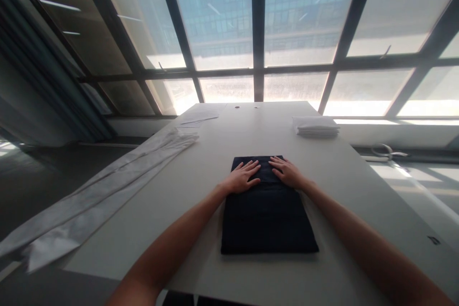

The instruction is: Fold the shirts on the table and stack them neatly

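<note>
A dark navy folded cloth [268, 224] lies flat on the white table [201, 210] in front of me, shaped into a neat rectangle. What kind of garment or cloth it is, I cannot tell. My left hand [244, 177] rests palm down on its far left part, fingers spread. Opposite it, my right hand [286, 172] lies on the far right part, also palm down with fingers stretched out. Both hands touch the cloth without gripping it. A crease runs across the cloth just below the hands.
Long white fabric [118, 186] is draped along the table's left edge. Sheets of white paper [199, 117] lie at the far left. A folded white stack [315, 126] sits at the far right. Large windows [222, 14] rise behind the table; a dark curtain [46, 67] hangs left.
</note>
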`<state>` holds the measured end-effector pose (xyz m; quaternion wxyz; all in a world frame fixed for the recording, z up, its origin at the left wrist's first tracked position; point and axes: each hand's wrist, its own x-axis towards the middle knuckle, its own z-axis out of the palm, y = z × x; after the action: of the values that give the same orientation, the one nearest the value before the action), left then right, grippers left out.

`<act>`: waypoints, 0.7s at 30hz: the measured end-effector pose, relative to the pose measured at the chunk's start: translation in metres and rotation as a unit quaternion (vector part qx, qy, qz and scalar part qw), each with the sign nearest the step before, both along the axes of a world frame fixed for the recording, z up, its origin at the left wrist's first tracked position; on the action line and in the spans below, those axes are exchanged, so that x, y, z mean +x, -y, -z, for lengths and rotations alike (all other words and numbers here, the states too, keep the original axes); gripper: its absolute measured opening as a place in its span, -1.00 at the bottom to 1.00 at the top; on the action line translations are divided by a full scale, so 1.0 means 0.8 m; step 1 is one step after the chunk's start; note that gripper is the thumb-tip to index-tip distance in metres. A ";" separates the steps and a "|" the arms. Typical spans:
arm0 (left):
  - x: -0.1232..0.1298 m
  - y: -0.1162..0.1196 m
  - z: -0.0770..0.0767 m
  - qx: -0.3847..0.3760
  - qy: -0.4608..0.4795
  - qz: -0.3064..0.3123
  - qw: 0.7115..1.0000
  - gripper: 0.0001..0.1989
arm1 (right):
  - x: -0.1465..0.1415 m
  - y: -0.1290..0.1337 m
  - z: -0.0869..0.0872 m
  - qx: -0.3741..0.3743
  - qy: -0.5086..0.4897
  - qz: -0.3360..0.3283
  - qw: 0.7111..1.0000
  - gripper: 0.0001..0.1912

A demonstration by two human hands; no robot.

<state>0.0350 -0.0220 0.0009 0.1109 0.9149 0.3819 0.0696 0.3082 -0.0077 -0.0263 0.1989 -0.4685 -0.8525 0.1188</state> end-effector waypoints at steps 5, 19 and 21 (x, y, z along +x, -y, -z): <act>-0.002 -0.002 0.001 -0.002 -0.013 -0.016 1.000 -0.14 | 0.001 0.000 -0.001 -0.003 0.009 0.010 1.000 -0.50; -0.039 -0.039 0.011 0.012 -0.041 -0.247 0.968 -0.38 | 0.009 0.000 -0.009 -0.031 0.107 0.161 0.981 -0.42; -0.043 -0.040 0.012 0.014 -0.019 -0.257 0.966 -0.40 | 0.016 -0.002 -0.009 -0.025 0.099 0.168 0.981 -0.44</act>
<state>0.0003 0.0103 -0.0084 0.0693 0.7888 0.6051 0.0833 0.3206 -0.0062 -0.0189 0.1191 -0.6189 -0.7742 0.0582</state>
